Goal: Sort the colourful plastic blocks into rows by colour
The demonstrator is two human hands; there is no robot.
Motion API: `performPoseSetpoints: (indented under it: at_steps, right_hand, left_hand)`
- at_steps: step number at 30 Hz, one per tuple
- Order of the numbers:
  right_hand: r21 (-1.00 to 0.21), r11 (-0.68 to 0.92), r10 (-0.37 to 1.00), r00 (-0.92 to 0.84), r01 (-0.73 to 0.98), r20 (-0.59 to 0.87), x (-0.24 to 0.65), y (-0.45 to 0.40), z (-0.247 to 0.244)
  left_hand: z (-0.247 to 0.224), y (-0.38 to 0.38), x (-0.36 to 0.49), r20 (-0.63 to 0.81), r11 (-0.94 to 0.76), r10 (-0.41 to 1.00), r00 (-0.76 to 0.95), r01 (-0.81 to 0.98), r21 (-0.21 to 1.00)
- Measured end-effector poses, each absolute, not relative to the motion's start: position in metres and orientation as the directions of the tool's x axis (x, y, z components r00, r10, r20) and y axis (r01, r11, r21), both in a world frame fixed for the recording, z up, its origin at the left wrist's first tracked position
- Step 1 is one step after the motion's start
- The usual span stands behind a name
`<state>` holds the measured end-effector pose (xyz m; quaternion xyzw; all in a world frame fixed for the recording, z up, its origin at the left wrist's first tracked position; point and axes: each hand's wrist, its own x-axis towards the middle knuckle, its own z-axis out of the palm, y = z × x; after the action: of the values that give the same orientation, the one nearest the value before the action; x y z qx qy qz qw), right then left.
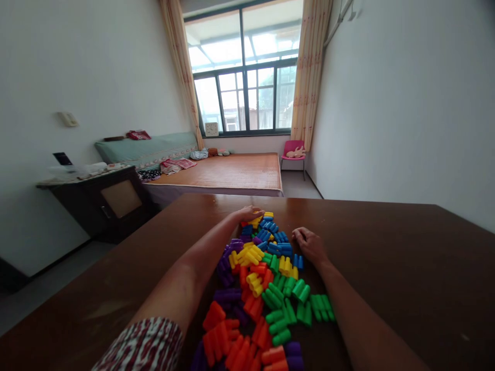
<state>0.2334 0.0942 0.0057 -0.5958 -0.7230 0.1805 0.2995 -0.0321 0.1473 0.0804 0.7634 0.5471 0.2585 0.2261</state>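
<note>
A long heap of coloured plastic toy blocks (270, 263), each shaped like joined tubes, runs down the brown table. My left hand (250, 212) is at the heap's far end, fingers stretched over a yellow block (255, 221) and seeming to touch it; the fingertips are small and partly hidden. On the bare tabletop to the right of several blue blocks (284, 248) rests my right hand (309, 244), its fingers curled in with nothing visible in them. Green blocks (290, 301) lie near my right forearm. Orange-red blocks (224, 340) and purple blocks (228, 296) are nearer to me.
The dark brown table (394, 257) reaches wide on both sides of the heap. Beyond its far edge stands a low bed (240, 170) under a window. A dark cabinet (119, 201) is at the left, and a pink chair (293, 149) stands in the far right corner.
</note>
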Motion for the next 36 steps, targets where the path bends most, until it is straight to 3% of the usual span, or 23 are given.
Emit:
performPoseSetpoints:
  at_steps: [3, 6, 8, 14, 18, 21, 24, 27, 30, 33, 36]
  right_hand:
    - [-0.609, 0.211, 0.973, -0.103, 0.764, 0.208, 0.233, 0.094, 0.007]
    - [-0.600, 0.210, 0.972, -0.098, 0.772, 0.214, 0.233, 0.093, 0.008]
    - [-0.609, 0.219, 0.970, -0.102, 0.762, 0.221, 0.234, 0.094, 0.009]
    - [-0.714, 0.261, 0.963, -0.126, 0.650, 0.237, 0.240, 0.098, 0.003]
    - [-0.874, 0.238, 0.971, -0.137, 0.424, 0.198, 0.240, 0.091, 0.009]
    - [-0.939, 0.168, 0.972, -0.211, 0.300, 0.106, 0.243, 0.077, 0.027]
    - [-0.942, 0.127, 0.947, -0.319, 0.312, 0.022, 0.260, 0.050, 0.049]
    - [-0.871, 0.188, 0.902, -0.431, 0.453, -0.029, 0.290, 0.011, 0.059]
    - [-0.708, 0.348, 0.852, -0.523, 0.615, -0.035, 0.307, -0.038, 0.049]
    - [-0.522, 0.429, 0.860, -0.510, 0.737, -0.014, 0.295, -0.079, 0.031]
    - [-0.418, 0.428, 0.886, -0.464, 0.801, 0.018, 0.269, -0.097, 0.020]
  left_hand:
    - [0.075, 0.148, -0.033, 0.054, -0.332, 0.923, 0.382, 0.716, 0.614]
    - [0.075, 0.135, -0.035, 0.012, -0.480, 0.798, 0.603, 0.622, 0.619]
    - [0.080, 0.116, -0.036, 0.050, -0.562, 0.723, 0.689, 0.545, 0.623]
    - [0.108, 0.007, -0.036, 0.243, -0.665, 0.685, 0.687, 0.453, 0.594]
    - [0.111, -0.087, -0.032, 0.337, -0.696, 0.710, 0.618, 0.545, 0.467]
    - [0.100, -0.148, -0.031, 0.252, -0.697, 0.716, 0.651, 0.641, 0.321]
    - [0.083, -0.188, -0.041, 0.186, -0.674, 0.738, 0.648, 0.707, 0.213]
    - [0.067, -0.204, -0.059, 0.146, -0.567, 0.824, 0.548, 0.804, 0.180]
    - [0.054, -0.204, -0.068, 0.125, -0.483, 0.876, 0.466, 0.849, 0.213]
    - [0.045, -0.197, -0.057, 0.132, -0.484, 0.875, 0.466, 0.839, 0.249]
    - [0.042, -0.189, -0.035, 0.167, -0.496, 0.868, 0.467, 0.827, 0.264]
